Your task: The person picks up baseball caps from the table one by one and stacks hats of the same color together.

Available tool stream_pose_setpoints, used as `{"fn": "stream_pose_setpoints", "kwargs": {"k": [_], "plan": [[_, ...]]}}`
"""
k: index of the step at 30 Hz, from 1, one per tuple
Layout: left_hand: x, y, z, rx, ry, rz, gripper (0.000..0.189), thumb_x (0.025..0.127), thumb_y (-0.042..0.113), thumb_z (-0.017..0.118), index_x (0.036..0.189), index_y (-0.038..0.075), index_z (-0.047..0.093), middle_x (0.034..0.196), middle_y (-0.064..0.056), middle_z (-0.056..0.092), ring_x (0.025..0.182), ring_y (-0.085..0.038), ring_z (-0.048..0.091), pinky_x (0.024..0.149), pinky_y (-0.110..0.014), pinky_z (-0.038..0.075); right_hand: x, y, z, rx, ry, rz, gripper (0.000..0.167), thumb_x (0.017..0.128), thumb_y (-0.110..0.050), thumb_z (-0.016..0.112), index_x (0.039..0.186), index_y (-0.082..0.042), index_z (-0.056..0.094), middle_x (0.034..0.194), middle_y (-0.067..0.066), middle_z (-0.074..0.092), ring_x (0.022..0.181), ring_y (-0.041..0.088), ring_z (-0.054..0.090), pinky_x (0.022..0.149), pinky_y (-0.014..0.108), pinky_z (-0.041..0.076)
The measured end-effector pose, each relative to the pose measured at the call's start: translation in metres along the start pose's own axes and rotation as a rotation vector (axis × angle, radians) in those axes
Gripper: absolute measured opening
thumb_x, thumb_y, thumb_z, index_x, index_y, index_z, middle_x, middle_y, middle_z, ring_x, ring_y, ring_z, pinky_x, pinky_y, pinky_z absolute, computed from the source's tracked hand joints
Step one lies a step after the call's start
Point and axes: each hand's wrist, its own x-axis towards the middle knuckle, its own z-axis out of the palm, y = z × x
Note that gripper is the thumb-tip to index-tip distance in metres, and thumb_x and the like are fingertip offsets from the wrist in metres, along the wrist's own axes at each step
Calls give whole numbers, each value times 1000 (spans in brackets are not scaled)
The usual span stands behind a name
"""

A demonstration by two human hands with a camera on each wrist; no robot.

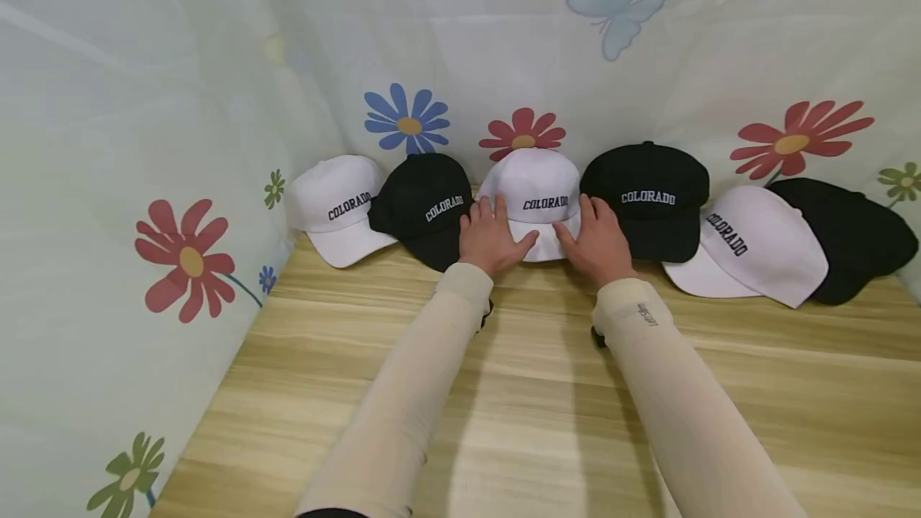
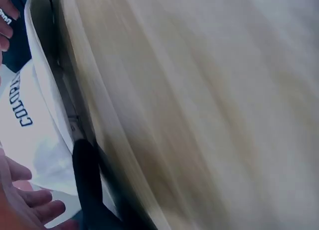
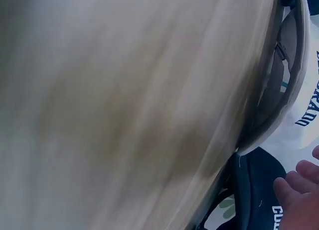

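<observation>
Pale sleeves, hands spread (thumbs inward) flanking white cap, black caps tight alongside, wide tabletop in front.

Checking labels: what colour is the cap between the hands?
White cap with dark lettering; the head view shows it best.

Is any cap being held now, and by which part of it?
None appears gripped: the left hand and right hand are merely at opposite sides of the middle white cap.
</observation>
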Motion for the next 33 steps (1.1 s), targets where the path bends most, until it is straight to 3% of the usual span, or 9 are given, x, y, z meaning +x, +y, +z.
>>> {"fn": "stream_pose_setpoints", "kwargs": {"k": [10, 16, 20, 26, 33], "plan": [[0, 18, 2, 23, 40, -76, 94, 84, 76, 39, 143, 2, 39, 128, -17, 53, 112, -29, 49, 97, -41, 40, 9, -1, 9, 61, -50, 36, 85, 97, -54, 43, 152, 3, 15, 148, 31, 31, 134, 45, 36, 111, 56, 31], [8, 23, 1, -84, 40, -160, 81, 85, 72, 45, 124, 2, 52, 110, -17, 63, 101, -29, 56, 91, -41, 44, 17, 0, 9, 77, -121, 86, 88, 96, -59, 40, 152, 4, 15, 148, 32, 30, 132, 46, 39, 110, 57, 32], [15, 25, -4, -125, 9, -196, 78, 85, 69, 48, 123, 1, 52, 110, -18, 66, 102, -29, 57, 92, -42, 45, 24, 2, 8, 89, -147, 106, 90, 95, -62, 38, 152, 3, 14, 148, 32, 30, 132, 46, 39, 111, 57, 31], [22, 28, -9, -109, -83, -231, 84, 87, 65, 48, 138, -2, 43, 117, -17, 66, 107, -29, 57, 94, -42, 44, 30, 4, 9, 92, -197, 140, 93, 94, -65, 35, 153, 3, 11, 150, 31, 28, 134, 46, 36, 112, 58, 29], [28, 27, -2, -60, -132, -236, 79, 88, 62, 49, 140, 2, 40, 117, -13, 67, 106, -28, 58, 94, -41, 45, 36, 6, 12, 80, -250, 148, 84, 96, -58, 38, 150, 4, 21, 149, 30, 31, 134, 44, 36, 111, 58, 31]]}}
